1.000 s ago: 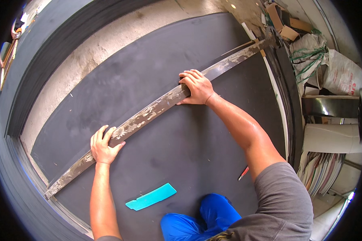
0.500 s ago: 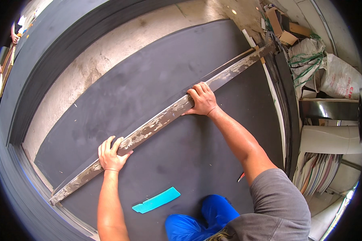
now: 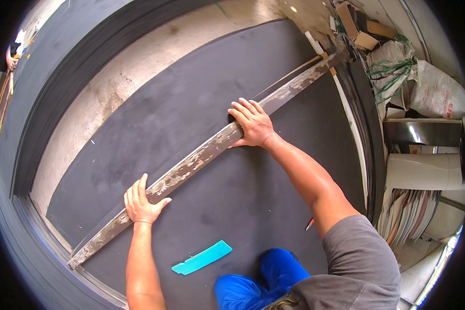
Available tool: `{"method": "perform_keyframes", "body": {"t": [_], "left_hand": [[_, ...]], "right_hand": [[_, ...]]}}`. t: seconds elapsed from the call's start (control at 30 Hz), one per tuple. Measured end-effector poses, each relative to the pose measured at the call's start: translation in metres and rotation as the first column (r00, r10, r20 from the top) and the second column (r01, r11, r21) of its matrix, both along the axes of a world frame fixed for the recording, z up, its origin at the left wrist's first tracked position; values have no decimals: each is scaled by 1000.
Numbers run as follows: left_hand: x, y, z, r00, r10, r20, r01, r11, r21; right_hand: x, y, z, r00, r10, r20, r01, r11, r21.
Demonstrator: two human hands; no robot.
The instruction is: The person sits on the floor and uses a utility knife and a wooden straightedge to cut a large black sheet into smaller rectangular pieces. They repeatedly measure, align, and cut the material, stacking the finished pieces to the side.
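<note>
I note the left hand (image 3: 142, 200) pressed flat, fingers open, on the lower part of the long worn straightedge (image 3: 201, 155), which lies diagonally across the dark sheet (image 3: 201, 103). The right hand (image 3: 252, 124) presses further up, fingers spread over its far edge.

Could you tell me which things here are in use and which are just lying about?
In use: left hand and right hand pressing the long worn straightedge onto the dark sheet.

Lying about: turquoise strip, white sacks, cardboard scraps.
</note>
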State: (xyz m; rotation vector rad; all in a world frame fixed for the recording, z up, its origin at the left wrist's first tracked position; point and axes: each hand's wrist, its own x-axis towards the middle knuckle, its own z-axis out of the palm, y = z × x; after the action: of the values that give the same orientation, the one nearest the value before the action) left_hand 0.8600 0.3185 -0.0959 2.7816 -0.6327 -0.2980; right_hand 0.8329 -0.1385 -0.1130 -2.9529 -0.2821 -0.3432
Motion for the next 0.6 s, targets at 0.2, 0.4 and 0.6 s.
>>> {"method": "perform_keyframes", "body": {"t": [0.2, 0.4, 0.6], "left_hand": [[2, 0, -9, 999, 35, -13, -35, 999, -6], [2, -116, -30, 982, 170, 84, -177, 981, 82], [5, -211, -10, 963, 266, 37, -267, 932, 247]], "right_hand": [[2, -6, -1, 996, 5, -93, -1, 999, 47], [-2, -8, -4, 992, -7, -127, 17, 997, 76], [-1, -6, 0, 987, -18, -163, 35, 994, 105]]}}
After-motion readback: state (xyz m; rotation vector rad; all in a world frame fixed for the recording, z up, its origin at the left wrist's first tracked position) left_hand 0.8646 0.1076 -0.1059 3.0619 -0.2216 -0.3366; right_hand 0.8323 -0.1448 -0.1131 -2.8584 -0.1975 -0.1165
